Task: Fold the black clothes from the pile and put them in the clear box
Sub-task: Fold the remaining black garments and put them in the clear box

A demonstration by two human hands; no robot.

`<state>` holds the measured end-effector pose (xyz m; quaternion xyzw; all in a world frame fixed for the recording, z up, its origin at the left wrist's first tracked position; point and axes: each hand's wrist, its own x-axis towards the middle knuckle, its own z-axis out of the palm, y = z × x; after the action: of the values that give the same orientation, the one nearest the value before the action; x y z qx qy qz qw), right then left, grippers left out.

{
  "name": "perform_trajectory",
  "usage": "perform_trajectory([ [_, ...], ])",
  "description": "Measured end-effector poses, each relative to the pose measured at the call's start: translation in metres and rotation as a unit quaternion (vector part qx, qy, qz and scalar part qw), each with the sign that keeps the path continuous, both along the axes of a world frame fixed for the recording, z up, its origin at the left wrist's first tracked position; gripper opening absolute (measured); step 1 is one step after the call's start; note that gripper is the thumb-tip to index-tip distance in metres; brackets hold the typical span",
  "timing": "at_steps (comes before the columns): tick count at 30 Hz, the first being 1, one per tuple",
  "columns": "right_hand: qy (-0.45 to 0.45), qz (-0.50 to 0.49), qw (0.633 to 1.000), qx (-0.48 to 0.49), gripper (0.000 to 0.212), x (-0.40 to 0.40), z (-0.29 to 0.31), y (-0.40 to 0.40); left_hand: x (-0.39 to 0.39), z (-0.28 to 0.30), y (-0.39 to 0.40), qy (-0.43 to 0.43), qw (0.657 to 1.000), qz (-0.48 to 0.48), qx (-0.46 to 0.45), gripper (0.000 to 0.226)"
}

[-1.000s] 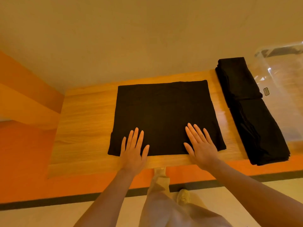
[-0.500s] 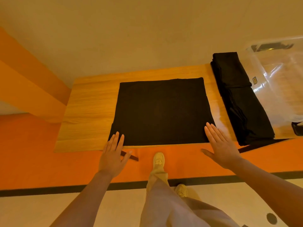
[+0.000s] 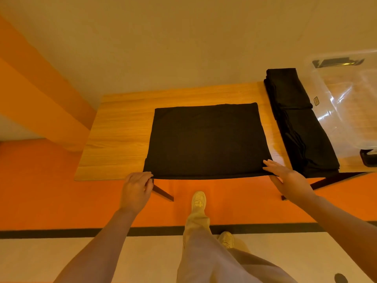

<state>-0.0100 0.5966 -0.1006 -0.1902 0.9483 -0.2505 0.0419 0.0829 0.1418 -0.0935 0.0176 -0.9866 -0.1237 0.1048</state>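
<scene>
Black garment [image 3: 206, 139] spread on the wooden tabletop [image 3: 120, 135], both near corners in hand.
My left hand [image 3: 136, 189] pinches the 7 o'clock corner; right hand [image 3: 289, 178] lies with fingers straight at 5 o'clock. Uneven lifting could skew my fold, or nudge the pile [image 3: 299, 123] beside the clear box [image 3: 350, 103] at 2 o'clock.

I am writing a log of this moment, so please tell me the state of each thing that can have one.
black cloth: spread flat on the table, near edge at the table's edge
left hand: fingers pinch the cloth's near left corner
right hand: fingers straight, at the near right corner
pile of black clothes: stacked beside the box
clear box: open, looks empty
</scene>
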Motion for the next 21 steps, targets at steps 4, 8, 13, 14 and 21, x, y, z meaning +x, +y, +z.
perform_trajectory([
  [4, -0.05, -0.075, 0.994, -0.066, 0.033, 0.0, 0.017, 0.007, 0.005, 0.006, -0.007, 0.007, 0.999, 0.011, 0.031, 0.017],
  [8, -0.078, -0.104, 0.988, -0.084, 0.026, -0.004, 0.024, 0.013, -0.002, 0.017, -0.007, 0.022, 0.998, 0.018, 0.059, 0.018],
  [13, -0.127, -0.175, 0.964, -0.157, 0.018, -0.018, 0.042, 0.008, -0.018, 0.029, -0.011, 0.011, 0.994, -0.079, -0.078, 0.039],
  [14, -0.141, -0.195, 0.953, -0.185, 0.016, -0.024, 0.046, 0.008, -0.021, 0.03, -0.018, 0.01, 0.99, -0.102, -0.098, 0.042],
  [21, -0.192, -0.215, 0.918, -0.273, 0.013, -0.075, 0.071, -0.001, -0.069, 0.055, -0.031, 0.009, 0.994, 0.01, 0.112, 0.013],
])
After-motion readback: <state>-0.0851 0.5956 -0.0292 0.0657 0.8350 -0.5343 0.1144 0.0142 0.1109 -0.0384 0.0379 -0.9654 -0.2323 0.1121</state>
